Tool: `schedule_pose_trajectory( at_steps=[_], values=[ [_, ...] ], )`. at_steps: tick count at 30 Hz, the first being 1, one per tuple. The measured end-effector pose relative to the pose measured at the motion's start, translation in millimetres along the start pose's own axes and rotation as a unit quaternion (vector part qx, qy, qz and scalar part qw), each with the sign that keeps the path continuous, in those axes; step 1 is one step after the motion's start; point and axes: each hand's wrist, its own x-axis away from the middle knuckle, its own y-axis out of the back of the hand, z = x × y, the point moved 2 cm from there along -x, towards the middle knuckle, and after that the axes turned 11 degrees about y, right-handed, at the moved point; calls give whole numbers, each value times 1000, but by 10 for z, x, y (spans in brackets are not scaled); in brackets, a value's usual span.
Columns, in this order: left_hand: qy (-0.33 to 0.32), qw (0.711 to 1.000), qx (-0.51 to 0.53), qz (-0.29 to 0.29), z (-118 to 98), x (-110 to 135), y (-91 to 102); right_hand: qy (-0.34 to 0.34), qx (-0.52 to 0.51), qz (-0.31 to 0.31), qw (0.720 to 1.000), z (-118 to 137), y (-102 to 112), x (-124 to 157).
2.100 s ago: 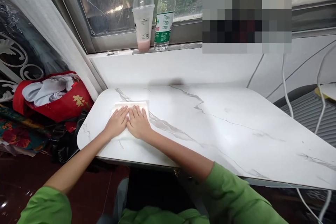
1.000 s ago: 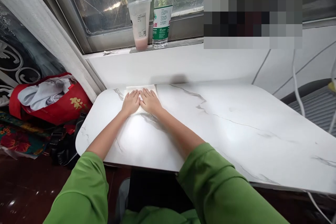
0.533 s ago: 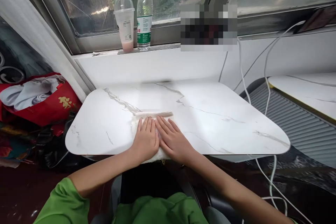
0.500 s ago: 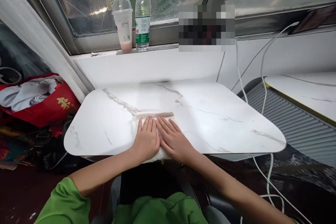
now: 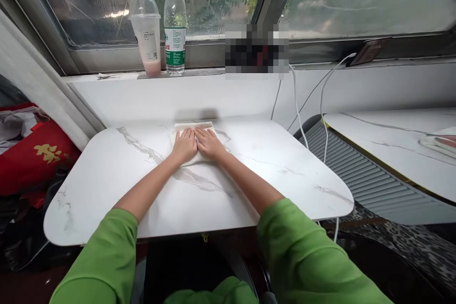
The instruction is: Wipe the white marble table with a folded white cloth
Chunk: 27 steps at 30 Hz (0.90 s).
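Observation:
A folded white cloth [image 5: 194, 127] lies at the far edge of the white marble table [image 5: 270, 171], close to the wall. My left hand [image 5: 184, 146] and my right hand [image 5: 209, 143] lie side by side on it, palms down and fingers stretched flat, thumbs touching. Both arms are reached out far across the table, in green sleeves. Most of the cloth is hidden under my hands.
On the window sill stand a lidded plastic cup [image 5: 146, 33] with pink drink and a water bottle [image 5: 175, 23]. White cables [image 5: 322, 104] hang at the right by a second marble table [image 5: 392, 140]. A red bag [image 5: 32, 156] sits left.
Both hands have pushed the cloth from the table's near edge away to the far edge by the wall. The view has shifted right.

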Motion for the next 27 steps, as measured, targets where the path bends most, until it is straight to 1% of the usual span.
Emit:
schedule_pose_trajectory(
  at_steps=[3,8,11,14,18,21,24,27],
  values=[
    [20,1000,0,-24,30,-292,-40,16,-9,-7,1000,-208,-27,-254],
    [2,999,-8,-32,55,-688,-77,7,-4,-42,999,-484,-72,-541],
    [1,999,-3,-37,74,-825,-77,10,-4,-55,998,-577,-72,-634],
    [-2,999,11,-41,93,-868,-88,14,-7,-56,998,-607,-64,-661],
    [3,999,9,-39,97,-826,-103,-5,-8,-46,999,-567,-55,-615],
    [3,999,0,-35,58,-712,-98,-15,-5,-38,999,-486,-40,-508],
    [10,999,-5,-34,-17,-488,-93,-3,-2,-30,1000,-373,-15,-301],
    [13,999,-2,-30,-154,-142,-100,26,-1,-19,999,-262,10,32]
  ],
)
